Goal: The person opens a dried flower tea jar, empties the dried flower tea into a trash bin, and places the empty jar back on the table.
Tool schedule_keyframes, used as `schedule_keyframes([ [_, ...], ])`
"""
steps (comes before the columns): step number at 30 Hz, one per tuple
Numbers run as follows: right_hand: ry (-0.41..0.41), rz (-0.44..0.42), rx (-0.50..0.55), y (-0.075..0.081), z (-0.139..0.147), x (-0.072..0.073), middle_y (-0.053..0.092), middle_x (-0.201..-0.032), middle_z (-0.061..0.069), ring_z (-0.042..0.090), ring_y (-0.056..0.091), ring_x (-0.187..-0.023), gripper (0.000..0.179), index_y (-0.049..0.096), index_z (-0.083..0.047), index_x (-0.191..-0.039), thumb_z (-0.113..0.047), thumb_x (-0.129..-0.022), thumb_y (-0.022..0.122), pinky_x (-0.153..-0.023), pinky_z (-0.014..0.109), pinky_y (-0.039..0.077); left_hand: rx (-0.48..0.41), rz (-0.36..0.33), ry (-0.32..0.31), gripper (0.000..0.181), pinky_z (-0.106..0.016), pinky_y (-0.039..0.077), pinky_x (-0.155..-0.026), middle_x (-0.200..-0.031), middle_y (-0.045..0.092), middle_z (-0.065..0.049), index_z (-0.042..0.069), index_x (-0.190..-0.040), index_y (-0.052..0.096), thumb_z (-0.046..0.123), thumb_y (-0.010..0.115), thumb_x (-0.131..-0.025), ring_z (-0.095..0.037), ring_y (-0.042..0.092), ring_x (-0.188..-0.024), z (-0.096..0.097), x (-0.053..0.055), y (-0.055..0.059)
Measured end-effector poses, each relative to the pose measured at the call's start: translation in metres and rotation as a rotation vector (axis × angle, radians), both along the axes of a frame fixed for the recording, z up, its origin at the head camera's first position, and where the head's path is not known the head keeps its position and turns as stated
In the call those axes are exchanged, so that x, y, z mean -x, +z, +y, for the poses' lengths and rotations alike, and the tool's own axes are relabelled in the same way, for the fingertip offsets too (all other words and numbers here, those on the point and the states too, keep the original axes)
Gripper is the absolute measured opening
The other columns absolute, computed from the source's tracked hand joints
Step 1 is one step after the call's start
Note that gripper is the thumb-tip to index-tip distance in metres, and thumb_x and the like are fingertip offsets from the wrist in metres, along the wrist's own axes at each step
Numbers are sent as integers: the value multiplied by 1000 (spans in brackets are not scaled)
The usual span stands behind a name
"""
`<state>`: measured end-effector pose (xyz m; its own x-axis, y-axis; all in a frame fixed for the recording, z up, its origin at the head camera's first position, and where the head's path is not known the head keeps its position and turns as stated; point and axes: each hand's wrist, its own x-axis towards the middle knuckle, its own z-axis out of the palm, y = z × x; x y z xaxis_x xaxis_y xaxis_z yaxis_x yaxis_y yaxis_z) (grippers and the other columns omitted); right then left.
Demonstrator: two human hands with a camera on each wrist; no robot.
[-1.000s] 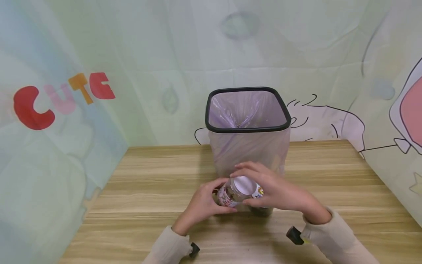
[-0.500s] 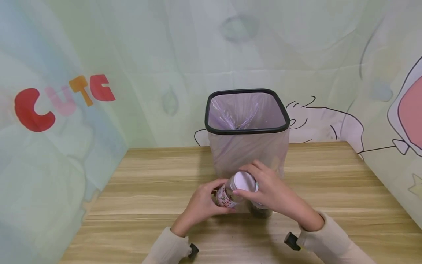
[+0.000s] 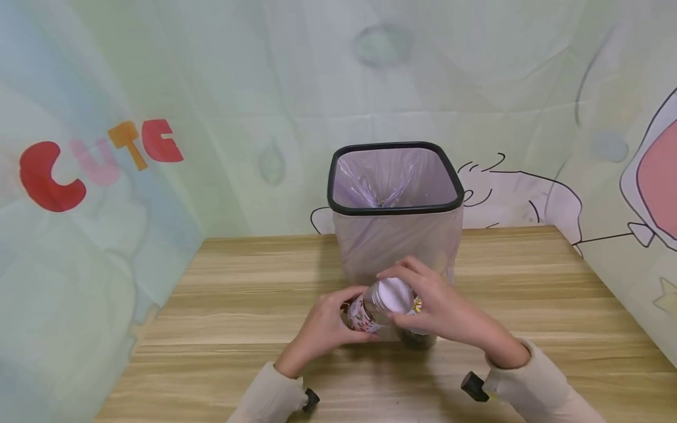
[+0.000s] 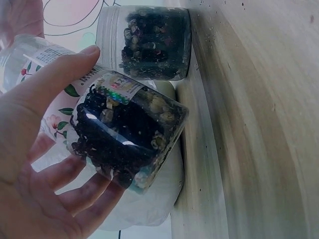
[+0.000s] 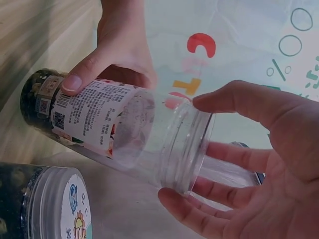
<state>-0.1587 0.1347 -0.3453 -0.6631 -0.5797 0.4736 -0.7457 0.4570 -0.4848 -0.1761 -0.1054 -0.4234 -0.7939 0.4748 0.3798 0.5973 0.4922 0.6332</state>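
Note:
A clear plastic jar [image 4: 124, 124] of dark dried tea and flowers, with a printed floral label, tilts with its white-topped lid end [image 3: 395, 295] up and to the right. My left hand [image 3: 329, 323] grips its body, thumb on the label [image 5: 89, 117] in the right wrist view. The fingers and thumb of my right hand [image 3: 436, 302] hold the ridged lid end [image 5: 184, 144] from both sides. Close below the right hand, a second jar [image 4: 154, 45] with similar dark contents stands upright on the table. Its lid [image 5: 67, 204] bears a cartoon sticker; in the head view the right hand partly hides it.
A square bin with a black rim [image 3: 396, 210] and a thin translucent liner [image 3: 365, 182] stands just behind the jars. The wood-grain table [image 3: 248, 282] meets a printed cloth backdrop [image 3: 238, 164]. Small dark specks lie on the tabletop.
The right hand turned about the lid end, its thumb swinging left across the top, then came back to nearly its earlier pose. The left hand and the standing jar have stayed put.

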Motion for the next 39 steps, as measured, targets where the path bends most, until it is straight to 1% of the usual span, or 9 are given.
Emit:
schedule_keyframes([
  [4,52,-13,-14,2,2,-1,53,-122,3,17,55,-104,58,62,-11,-124,-6,-69,80,-78,34,53,2,8,-1,72,-29,55,-79,-111,70,5,18,-126,66,31,97,-62,-9,64,-92,0,0,0],
  [7,69,-6,-26,3,2,-2,50,-128,4,19,53,-111,60,59,-13,-129,-12,-74,84,-85,36,52,4,15,-1,72,-30,55,-79,-111,70,5,18,-126,66,30,97,-62,-9,64,-92,0,0,1],
  [10,47,18,-32,2,1,-3,48,-132,5,20,52,-114,66,55,-14,-135,-25,-78,86,-88,38,52,7,20,4,72,-31,55,-79,-110,70,6,18,-125,66,31,97,-62,-9,64,-92,0,-1,1],
  [12,13,39,-43,1,-1,-4,48,-133,5,20,52,-115,68,54,-12,-138,-33,-81,84,-90,39,52,10,24,9,71,-32,55,-79,-110,70,6,18,-125,66,32,96,-62,-9,64,-92,0,-1,0],
  [16,-46,52,-72,-1,-3,-5,49,-130,6,17,54,-111,66,56,-5,-135,-40,-84,80,-88,37,52,15,24,18,71,-33,55,-80,-111,70,6,18,-125,66,34,96,-62,-10,64,-93,-1,-1,-1],
  [22,-72,13,-54,-3,-4,-5,53,-120,4,13,55,-97,57,60,-4,-129,-34,-85,80,-78,31,54,15,19,21,72,-33,55,-80,-111,71,6,20,-125,66,33,96,-62,-10,64,-93,0,-1,1],
  [28,-51,39,-50,-3,-4,-4,55,-113,3,12,55,-91,52,62,-4,-126,-26,-84,81,-73,29,53,12,33,18,72,-34,55,-80,-111,71,6,20,-126,66,32,96,-62,-10,64,-93,0,-1,0],
  [35,-11,17,-61,-1,-1,-5,53,-113,1,11,54,-93,50,62,-10,-128,-22,-83,79,-75,29,53,14,5,20,72,-35,55,-80,-112,71,6,21,-127,66,32,96,-63,-10,64,-94,0,-2,1],
  [39,15,1,-62,1,0,-5,53,-119,2,13,54,-99,54,62,-13,-129,-16,-78,78,-77,30,53,15,2,16,72,-35,55,-80,-111,71,5,20,-127,66,31,96,-62,-10,65,-94,0,-2,2],
])
